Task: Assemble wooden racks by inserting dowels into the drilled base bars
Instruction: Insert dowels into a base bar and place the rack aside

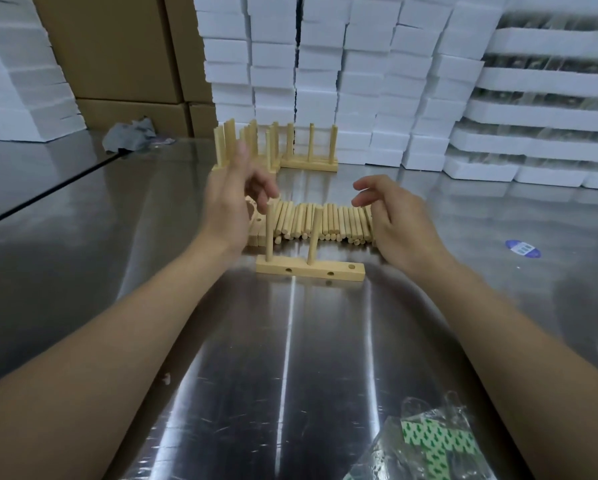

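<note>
A pale wooden base bar [339, 270] lies across the steel table [290, 358]. Two dowels stand in it: one [269, 237] at its left end, upright, and one [314, 237] near the middle, leaning slightly. A hole at the bar's right end is bare. Behind the bar lies a row of loose dowels [328, 221]. My left hand [233, 199] hovers above the left dowel, fingers loosely bent, holding nothing. My right hand [394, 220] hangs over the right end of the dowel row, fingers relaxed and empty.
Finished racks [276, 147] stand at the back of the table, with spare bars [254, 230] left of the dowel row. White foam blocks [359, 81] and cardboard boxes [117, 53] line the back. A grey rag [129, 136] lies far left. A plastic bag [425, 445] sits near right.
</note>
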`<state>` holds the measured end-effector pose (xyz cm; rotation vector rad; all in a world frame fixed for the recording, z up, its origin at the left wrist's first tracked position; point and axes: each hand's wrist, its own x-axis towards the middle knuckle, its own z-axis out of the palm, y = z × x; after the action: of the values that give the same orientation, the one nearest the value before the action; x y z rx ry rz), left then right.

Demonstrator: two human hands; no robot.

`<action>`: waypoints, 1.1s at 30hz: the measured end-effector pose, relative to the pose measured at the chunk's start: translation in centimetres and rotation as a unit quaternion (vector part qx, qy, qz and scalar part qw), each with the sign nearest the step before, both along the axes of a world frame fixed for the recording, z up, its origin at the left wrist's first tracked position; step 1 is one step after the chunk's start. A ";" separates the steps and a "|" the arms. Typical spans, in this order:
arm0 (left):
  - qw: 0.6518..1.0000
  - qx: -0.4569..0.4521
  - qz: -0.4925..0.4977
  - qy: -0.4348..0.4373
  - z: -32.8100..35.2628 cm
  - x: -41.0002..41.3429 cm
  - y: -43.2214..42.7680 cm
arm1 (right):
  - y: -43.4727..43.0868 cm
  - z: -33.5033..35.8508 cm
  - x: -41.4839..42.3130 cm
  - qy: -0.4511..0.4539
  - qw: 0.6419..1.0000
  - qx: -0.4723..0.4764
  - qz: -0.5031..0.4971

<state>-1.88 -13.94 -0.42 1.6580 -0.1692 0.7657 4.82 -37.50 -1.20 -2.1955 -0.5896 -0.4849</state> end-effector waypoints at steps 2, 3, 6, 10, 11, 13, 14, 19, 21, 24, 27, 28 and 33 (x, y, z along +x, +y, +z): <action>0.998 0.040 0.038 0.028 0.0 0.5 1.2 | 0.1 -0.1 0.0 -0.019 1.000 -0.013 0.004; 0.993 0.092 0.054 0.047 -0.2 0.8 1.9 | 0.2 -0.2 0.0 -0.032 0.999 -0.027 0.008; 0.958 0.260 0.066 0.105 -1.1 1.3 3.5 | 0.5 -0.5 0.2 -0.072 0.991 -0.102 0.037; 0.910 0.391 0.049 0.132 -1.7 1.8 3.2 | 1.2 -0.7 0.1 -0.116 0.967 -0.212 0.076; 0.901 0.412 0.038 0.130 -1.9 2.0 3.1 | 1.4 -0.8 0.0 -0.118 0.965 -0.218 0.082; 0.888 0.440 0.017 0.134 -2.0 2.1 2.7 | 1.6 -0.8 -0.1 -0.112 0.969 -0.205 0.084; 0.885 0.447 0.011 0.134 -2.1 2.2 2.6 | 1.6 -0.8 -0.2 -0.108 0.972 -0.193 0.081; 0.891 0.443 0.023 0.099 -2.3 2.2 2.3 | 1.5 -0.9 -0.5 -0.085 0.981 -0.162 0.069; 0.910 0.403 0.026 0.088 -2.0 2.1 1.7 | 1.5 -0.7 -0.7 -0.082 0.982 -0.156 0.066; 0.961 0.264 0.040 0.071 -1.3 1.7 1.2 | 1.4 -0.4 -1.0 -0.086 0.984 -0.146 0.056; 0.989 0.125 0.062 0.049 -0.2 1.1 1.0 | 1.7 -0.3 -1.5 -0.063 0.991 -0.107 0.055; 0.994 0.079 0.065 0.045 0.1 0.9 1.0 | 1.8 -0.2 -1.7 -0.043 0.994 -0.081 0.056; 0.997 -0.049 0.034 0.048 1.8 -0.2 0.8 | 1.9 0.8 -2.6 0.011 0.996 0.037 0.077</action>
<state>-2.11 -13.18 1.41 1.6102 -0.0084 0.7321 2.18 -35.64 -0.39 -2.0647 -0.7124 -0.3949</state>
